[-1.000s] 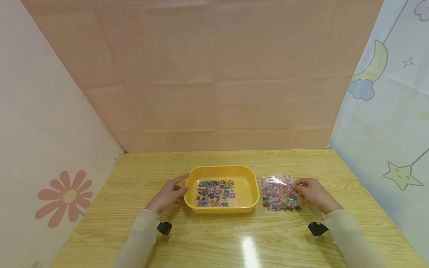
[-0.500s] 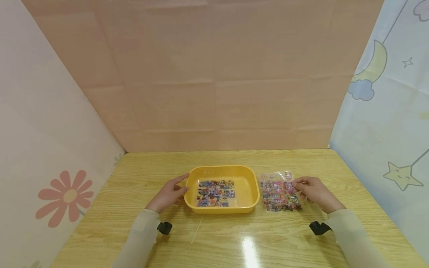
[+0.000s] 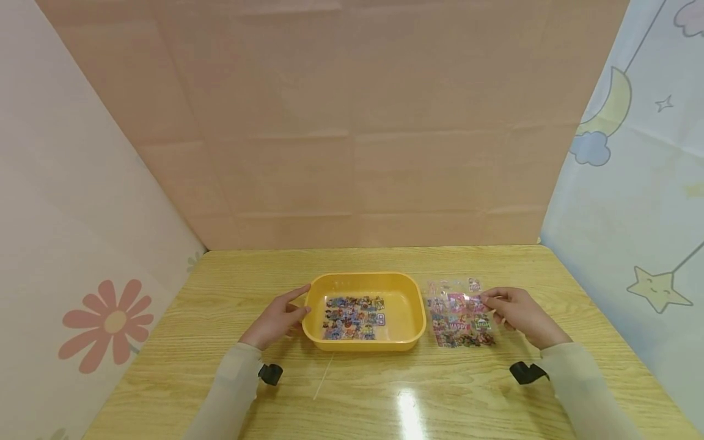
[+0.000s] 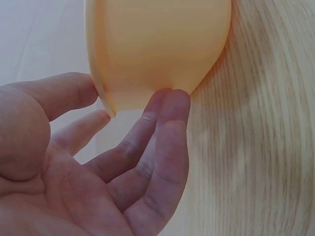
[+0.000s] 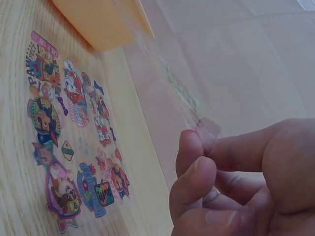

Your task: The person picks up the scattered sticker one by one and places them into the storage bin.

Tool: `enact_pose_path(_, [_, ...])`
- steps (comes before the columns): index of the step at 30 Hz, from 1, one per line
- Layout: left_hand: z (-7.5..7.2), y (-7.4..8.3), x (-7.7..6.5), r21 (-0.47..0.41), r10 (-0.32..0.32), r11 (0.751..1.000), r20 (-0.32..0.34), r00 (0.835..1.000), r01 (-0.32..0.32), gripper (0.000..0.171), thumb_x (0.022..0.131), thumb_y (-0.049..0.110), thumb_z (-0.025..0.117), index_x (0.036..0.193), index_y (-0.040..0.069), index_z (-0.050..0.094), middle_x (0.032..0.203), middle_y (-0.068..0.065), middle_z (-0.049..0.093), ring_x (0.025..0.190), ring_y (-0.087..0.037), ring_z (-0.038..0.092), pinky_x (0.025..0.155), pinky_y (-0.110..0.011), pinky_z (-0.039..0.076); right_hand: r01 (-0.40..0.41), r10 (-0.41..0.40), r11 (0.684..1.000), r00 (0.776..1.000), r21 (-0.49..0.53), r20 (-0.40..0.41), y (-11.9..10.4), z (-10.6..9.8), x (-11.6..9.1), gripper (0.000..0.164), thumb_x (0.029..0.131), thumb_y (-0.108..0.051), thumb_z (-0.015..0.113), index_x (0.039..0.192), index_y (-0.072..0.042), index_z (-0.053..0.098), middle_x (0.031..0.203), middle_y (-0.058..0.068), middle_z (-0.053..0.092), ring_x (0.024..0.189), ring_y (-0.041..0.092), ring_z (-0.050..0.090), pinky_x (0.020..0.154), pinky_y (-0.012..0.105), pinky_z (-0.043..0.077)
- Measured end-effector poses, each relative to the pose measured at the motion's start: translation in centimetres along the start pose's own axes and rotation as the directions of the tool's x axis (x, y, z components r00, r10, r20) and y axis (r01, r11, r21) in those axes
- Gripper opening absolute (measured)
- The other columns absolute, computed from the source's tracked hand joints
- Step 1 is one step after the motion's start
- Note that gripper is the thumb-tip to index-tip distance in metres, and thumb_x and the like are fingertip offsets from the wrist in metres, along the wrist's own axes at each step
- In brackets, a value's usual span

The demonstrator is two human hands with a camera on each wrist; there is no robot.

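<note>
The right hand is pinching a clear sticker sheet, which is reaching left toward the yellow tray, maybe over another sheet. The left hand is holding the tray's left side.

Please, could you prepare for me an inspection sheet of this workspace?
Surface: wood-grain table, bright glare patch.
Job's things: yellow tray holding a sticker sheet; on its right, a flat sheet on the table under a raised sheet.
Clutter: thin pale line before the tray; strand or mark, cannot tell.
Hands: left hand grips the tray's end; right hand pinches the raised sheet.
Cables: nothing seen.
Surroundings: plain backdrop behind, decorated panels at both sides.
</note>
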State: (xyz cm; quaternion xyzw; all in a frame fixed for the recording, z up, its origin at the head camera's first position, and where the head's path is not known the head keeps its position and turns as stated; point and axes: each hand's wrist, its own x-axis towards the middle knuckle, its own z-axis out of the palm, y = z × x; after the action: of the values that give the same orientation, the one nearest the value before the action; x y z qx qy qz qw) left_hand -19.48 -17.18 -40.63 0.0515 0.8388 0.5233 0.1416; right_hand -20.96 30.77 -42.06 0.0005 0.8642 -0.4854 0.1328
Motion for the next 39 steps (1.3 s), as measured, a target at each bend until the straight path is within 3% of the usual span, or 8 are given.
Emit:
enact_pose_path(8, [-0.1,-2.6,1.8,-0.003,-0.009,1.000,-0.002,1.000,0.009,0.058,0.095,0.024,0.056,0.147,0.024,0.032,0.101,-0.015,0.064,0.077,-0.024,0.067,0.069,-0.047,0.053,0.015,-0.015,1.000,1.000,0.018,0.004,-0.7,-0.1,-0.3,0.042,0.101,-0.029,0.043,0.129,0.002,0.049,0.100,0.014,0.059,0.061,0.018,0.049,0.047,0.032,0.038])
enact_pose_path(16, [-0.2,-2.6,1.7,-0.019,-0.001,1.000,0.019,1.000,0.002,0.059,0.095,0.026,0.056,0.148,0.025,0.031,0.103,-0.017,0.063,0.079,-0.023,0.067,0.072,-0.046,0.054,0.021,-0.022,0.999,1.000,0.038,0.013,-1.1,-0.2,-0.3,0.043,0.101,-0.028,0.043,0.130,0.003,0.048,0.095,0.009,0.059,0.063,0.016,0.049,0.047,0.031,0.037])
enact_pose_path(27, [-0.2,-2.7,1.9,0.021,-0.014,1.000,-0.003,1.000,0.014,0.057,0.095,0.026,0.057,0.146,0.029,0.033,0.099,-0.012,0.064,0.075,-0.020,0.065,0.068,-0.043,0.053,0.033,-0.034,0.999,0.999,0.038,0.009,-1.4,-0.3,-0.3,0.042,0.101,-0.027,0.043,0.130,0.003,0.048,0.090,0.013,0.056,0.063,0.017,0.050,0.048,0.031,0.036])
enact_pose_path(39, [-0.2,-2.9,1.9,0.015,-0.032,0.999,-0.020,0.999,0.032,0.057,0.093,0.028,0.058,0.145,0.032,0.035,0.100,-0.012,0.063,0.076,-0.020,0.065,0.067,-0.040,0.053,0.032,-0.033,0.999,0.999,0.043,0.008,-1.9,-0.2,-0.4,0.043,0.101,-0.029,0.043,0.129,0.003,0.049,0.089,0.008,0.055,0.063,0.016,0.049,0.048,0.031,0.036])
